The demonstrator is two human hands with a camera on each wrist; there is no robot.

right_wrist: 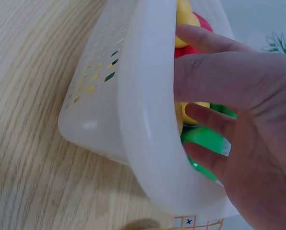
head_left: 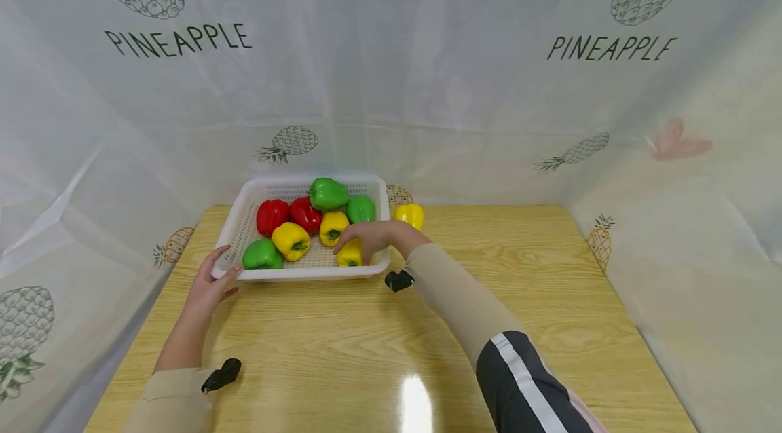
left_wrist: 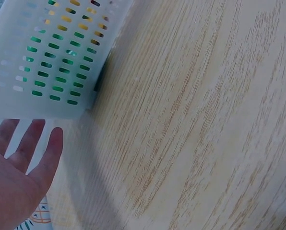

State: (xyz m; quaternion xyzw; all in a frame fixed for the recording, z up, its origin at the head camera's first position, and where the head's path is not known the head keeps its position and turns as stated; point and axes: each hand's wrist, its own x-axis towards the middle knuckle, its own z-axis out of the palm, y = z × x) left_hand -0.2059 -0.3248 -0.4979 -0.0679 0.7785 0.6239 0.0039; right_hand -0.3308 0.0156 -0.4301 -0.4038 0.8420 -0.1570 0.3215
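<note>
A white slotted plastic basket [head_left: 305,274] holds red, yellow and green bell peppers. My left hand [head_left: 210,280] is at its front left corner, thumb at the rim and fingers extended along the outside; in the left wrist view those fingers [left_wrist: 49,155] look straight and spread. Reaching over the front right of the basket, my right hand [head_left: 375,236] has its fingers and thumb around a yellow bell pepper [head_left: 350,253]. The basket's rim [right_wrist: 148,105] hides the thumb tip and most of that pepper in the right wrist view. Nearest the left hand lies a green bell pepper [head_left: 263,254].
Another yellow bell pepper [head_left: 409,216] lies on the wooden table [head_left: 489,270], just right of the basket. Behind the table hangs a pale curtain [head_left: 397,66] printed with pineapples. Two red bell peppers [head_left: 272,217] sit at the basket's left.
</note>
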